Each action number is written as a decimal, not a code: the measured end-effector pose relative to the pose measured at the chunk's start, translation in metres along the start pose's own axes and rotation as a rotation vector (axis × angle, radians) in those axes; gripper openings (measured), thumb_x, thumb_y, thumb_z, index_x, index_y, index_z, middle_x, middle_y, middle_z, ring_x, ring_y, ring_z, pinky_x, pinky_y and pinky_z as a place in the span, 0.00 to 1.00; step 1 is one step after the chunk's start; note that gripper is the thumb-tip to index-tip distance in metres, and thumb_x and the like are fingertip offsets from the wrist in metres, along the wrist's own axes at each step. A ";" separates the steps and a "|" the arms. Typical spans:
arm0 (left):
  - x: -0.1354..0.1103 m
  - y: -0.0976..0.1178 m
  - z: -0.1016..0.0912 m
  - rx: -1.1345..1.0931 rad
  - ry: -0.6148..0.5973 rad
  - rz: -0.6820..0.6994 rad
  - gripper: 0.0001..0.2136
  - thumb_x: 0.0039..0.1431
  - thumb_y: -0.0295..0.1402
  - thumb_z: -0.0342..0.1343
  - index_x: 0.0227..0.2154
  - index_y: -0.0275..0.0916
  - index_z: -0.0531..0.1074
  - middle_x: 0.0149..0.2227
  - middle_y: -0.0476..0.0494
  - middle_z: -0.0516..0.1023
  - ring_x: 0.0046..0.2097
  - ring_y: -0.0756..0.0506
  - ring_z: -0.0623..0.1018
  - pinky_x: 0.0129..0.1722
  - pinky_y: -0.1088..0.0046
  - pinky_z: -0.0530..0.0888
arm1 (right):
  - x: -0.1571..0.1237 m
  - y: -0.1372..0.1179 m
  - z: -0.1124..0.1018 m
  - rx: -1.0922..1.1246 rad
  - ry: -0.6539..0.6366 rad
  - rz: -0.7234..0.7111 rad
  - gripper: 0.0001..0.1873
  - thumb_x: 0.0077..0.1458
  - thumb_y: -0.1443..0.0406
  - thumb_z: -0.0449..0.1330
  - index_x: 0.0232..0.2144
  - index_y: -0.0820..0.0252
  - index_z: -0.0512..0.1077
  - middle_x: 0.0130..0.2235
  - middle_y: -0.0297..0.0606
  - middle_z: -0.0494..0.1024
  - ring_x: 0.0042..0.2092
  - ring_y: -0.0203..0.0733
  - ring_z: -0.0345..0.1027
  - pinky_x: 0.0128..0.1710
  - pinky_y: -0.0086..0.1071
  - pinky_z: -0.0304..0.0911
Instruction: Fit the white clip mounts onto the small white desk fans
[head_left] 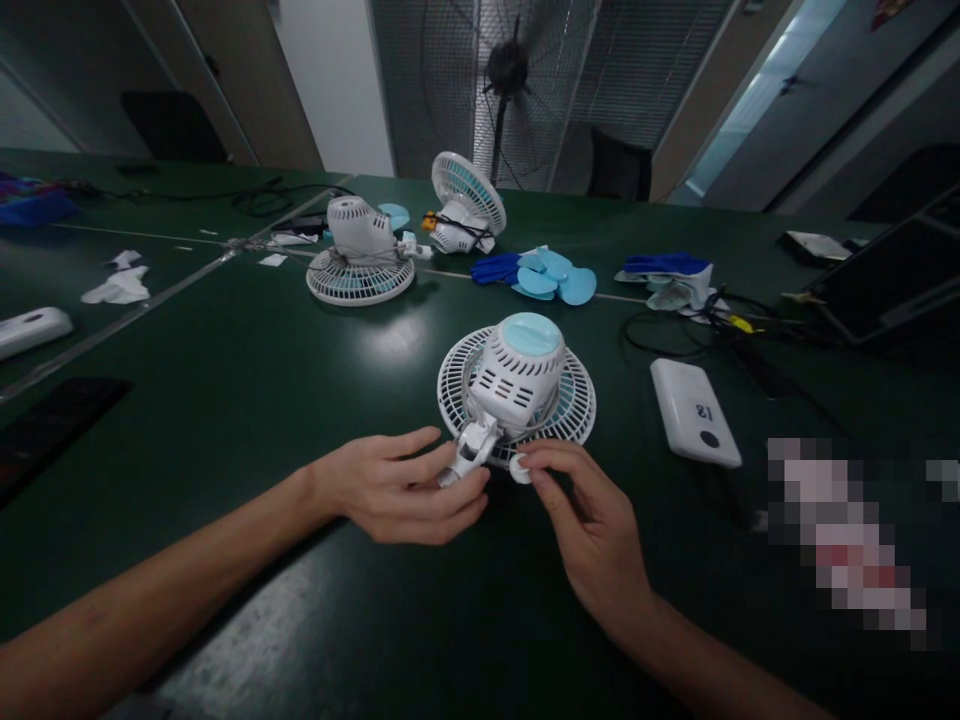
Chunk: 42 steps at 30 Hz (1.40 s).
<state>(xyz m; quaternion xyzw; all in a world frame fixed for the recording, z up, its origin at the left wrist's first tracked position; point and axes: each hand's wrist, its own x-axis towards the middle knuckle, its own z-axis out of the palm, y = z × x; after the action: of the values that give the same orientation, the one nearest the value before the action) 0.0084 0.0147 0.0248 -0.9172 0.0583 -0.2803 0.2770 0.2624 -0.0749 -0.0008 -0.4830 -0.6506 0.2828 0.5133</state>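
Head view: a white fan [517, 385] is lying face down near the middle of the green table [255, 400], its round grille [579, 405] resting on the surface and its motor housing pointing up, with a pale blue cap [532, 335] topping it. A white bracket [476, 440] is jutting from the housing toward the near side. The left hand [409, 490] is holding this bracket, its fingers curving around the end with gaps showing between them. The right hand [592, 515] is pinching a small white knob [519, 468] between thumb and fingertips, just right of the bracket and by the grille's near edge; whether the knob is touching the fan is hard to tell.

To the right of the fan, a white device [694, 410] is lying flat, with black cables [649, 335] looping beyond it beside a blue and white bundle [667, 265]. On the far side, pale blue fan blades [555, 275] are lying against a dark blue glove [495, 268]. Farther left, a second fan [360, 225] is lying on its grille, and a third fan [457, 180] is leaning with its grille raised. Crumpled white tissue [120, 285] is lying on the left. Beyond the table, a large standing fan [508, 68] is facing the scene.
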 end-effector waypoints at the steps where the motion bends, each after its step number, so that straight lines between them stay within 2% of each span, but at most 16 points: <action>1: 0.000 0.000 0.000 -0.001 0.001 0.001 0.14 0.65 0.40 0.61 0.50 0.44 0.79 0.54 0.46 0.79 0.48 0.41 0.78 0.46 0.64 0.78 | 0.000 0.000 0.000 0.004 -0.001 0.005 0.08 0.68 0.69 0.58 0.44 0.51 0.76 0.47 0.36 0.79 0.51 0.42 0.75 0.53 0.40 0.70; 8: 0.001 0.004 0.002 0.028 0.043 0.019 0.12 0.66 0.41 0.60 0.49 0.48 0.80 0.55 0.49 0.79 0.45 0.45 0.76 0.43 0.67 0.78 | -0.002 -0.002 0.000 0.043 0.077 0.087 0.08 0.68 0.67 0.58 0.44 0.51 0.76 0.44 0.35 0.81 0.48 0.42 0.77 0.50 0.39 0.72; 12: 0.003 0.006 0.002 0.033 0.029 -0.002 0.12 0.66 0.43 0.60 0.49 0.49 0.79 0.56 0.50 0.78 0.45 0.45 0.75 0.43 0.68 0.77 | -0.004 -0.002 -0.001 0.001 0.113 0.038 0.08 0.66 0.68 0.60 0.43 0.50 0.77 0.46 0.36 0.79 0.48 0.43 0.75 0.51 0.41 0.71; 16: 0.005 0.007 0.003 0.029 0.017 -0.025 0.13 0.65 0.42 0.61 0.50 0.49 0.79 0.57 0.50 0.77 0.46 0.45 0.74 0.44 0.67 0.77 | -0.004 -0.003 -0.002 -0.075 0.149 0.003 0.06 0.65 0.68 0.61 0.40 0.51 0.77 0.40 0.34 0.76 0.43 0.41 0.73 0.43 0.37 0.71; 25: 0.009 0.009 0.004 0.011 0.033 -0.052 0.12 0.65 0.39 0.62 0.49 0.47 0.80 0.57 0.49 0.78 0.46 0.44 0.75 0.44 0.65 0.76 | -0.007 0.000 0.000 0.020 0.207 0.135 0.03 0.66 0.64 0.61 0.41 0.54 0.75 0.33 0.32 0.77 0.33 0.37 0.73 0.32 0.31 0.72; 35: 0.010 0.012 0.005 0.015 0.022 -0.073 0.12 0.65 0.38 0.62 0.50 0.46 0.78 0.59 0.48 0.76 0.47 0.44 0.74 0.45 0.66 0.76 | -0.003 0.003 0.000 0.023 0.211 0.211 0.05 0.66 0.62 0.61 0.42 0.55 0.74 0.32 0.33 0.78 0.33 0.38 0.75 0.32 0.31 0.72; 42: 0.009 0.012 0.005 0.013 0.008 -0.102 0.12 0.65 0.38 0.62 0.50 0.47 0.79 0.59 0.50 0.76 0.48 0.44 0.74 0.46 0.65 0.77 | -0.005 0.001 0.002 0.039 0.138 0.137 0.03 0.66 0.64 0.61 0.42 0.55 0.73 0.33 0.33 0.79 0.32 0.36 0.76 0.32 0.30 0.73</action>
<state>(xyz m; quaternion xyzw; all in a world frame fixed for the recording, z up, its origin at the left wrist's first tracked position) 0.0191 0.0046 0.0191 -0.9161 0.0107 -0.2982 0.2679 0.2612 -0.0794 -0.0041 -0.5347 -0.5735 0.2956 0.5457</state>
